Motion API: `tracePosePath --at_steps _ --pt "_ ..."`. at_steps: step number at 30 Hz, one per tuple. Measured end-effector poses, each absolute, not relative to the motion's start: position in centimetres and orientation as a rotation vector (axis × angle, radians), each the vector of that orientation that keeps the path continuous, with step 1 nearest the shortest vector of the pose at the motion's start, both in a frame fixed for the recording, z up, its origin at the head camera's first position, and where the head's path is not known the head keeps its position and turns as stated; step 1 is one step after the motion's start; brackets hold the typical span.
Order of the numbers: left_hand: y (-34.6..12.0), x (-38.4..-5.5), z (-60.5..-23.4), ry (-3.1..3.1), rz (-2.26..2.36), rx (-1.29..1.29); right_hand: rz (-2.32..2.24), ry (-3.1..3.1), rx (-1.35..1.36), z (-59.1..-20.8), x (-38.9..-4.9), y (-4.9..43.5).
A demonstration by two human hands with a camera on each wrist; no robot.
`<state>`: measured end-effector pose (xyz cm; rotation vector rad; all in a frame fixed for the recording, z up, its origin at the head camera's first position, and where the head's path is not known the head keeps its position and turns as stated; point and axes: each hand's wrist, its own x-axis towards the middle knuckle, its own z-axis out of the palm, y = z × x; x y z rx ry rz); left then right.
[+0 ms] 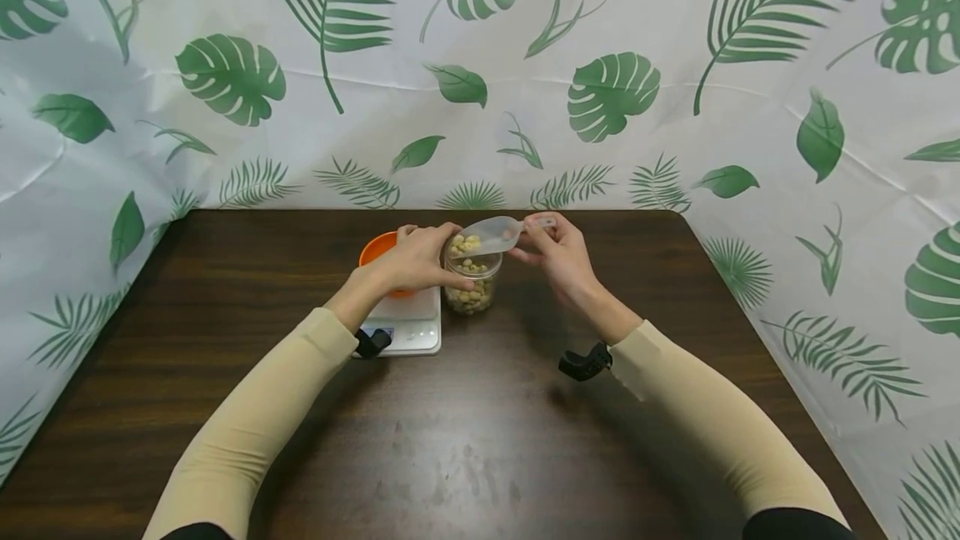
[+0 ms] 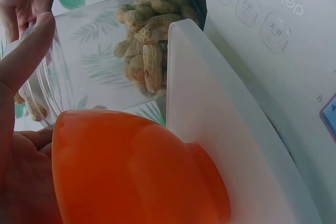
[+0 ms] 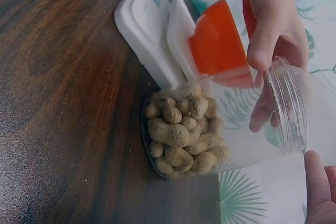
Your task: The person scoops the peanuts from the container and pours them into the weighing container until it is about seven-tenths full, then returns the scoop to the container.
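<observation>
A clear jar [image 1: 491,267] of unshelled peanuts [image 3: 184,137] stands on the table beside a kitchen scale. My left hand [image 1: 415,260] holds it around the threaded neck, thumb on the near side. My right hand [image 1: 564,261] pinches the handle of a translucent scoop [image 1: 497,233]. Tilted over the jar's mouth, the scoop carries several peanuts [image 1: 466,245] at its front end. An orange bowl [image 2: 131,166] sits on the scale's white platform, partly behind my left hand in the head view. What the bowl contains is hidden.
The white scale [image 1: 416,338] lies left of the jar, its display partly covered by my left wrist strap [image 1: 372,343]. Behind the dark wooden table [image 1: 450,440] hangs a white cloth [image 1: 525,107] with green leaf prints, close to the far edge.
</observation>
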<state>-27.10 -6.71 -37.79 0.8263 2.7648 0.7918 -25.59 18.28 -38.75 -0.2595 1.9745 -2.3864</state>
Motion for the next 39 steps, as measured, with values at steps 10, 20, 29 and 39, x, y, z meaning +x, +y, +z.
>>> tracePosePath --at_steps 10,20,29,39 --pt "-7.6 -26.6 -37.7 2.772 0.825 0.847 -2.448 1.870 -0.216 -38.5 -25.6 18.7" --pt "-11.1 -25.8 -37.2 2.846 0.842 0.757 -2.431 1.864 -0.262 -37.6 -25.8 17.7" --pt "-14.2 -25.3 -37.1 2.810 0.843 0.681 -2.395 1.925 -0.275 -36.9 -26.2 16.3" --pt "-15.4 -24.9 -37.6 2.769 0.722 0.607 -2.268 2.096 -0.422 -36.5 -26.3 14.5"
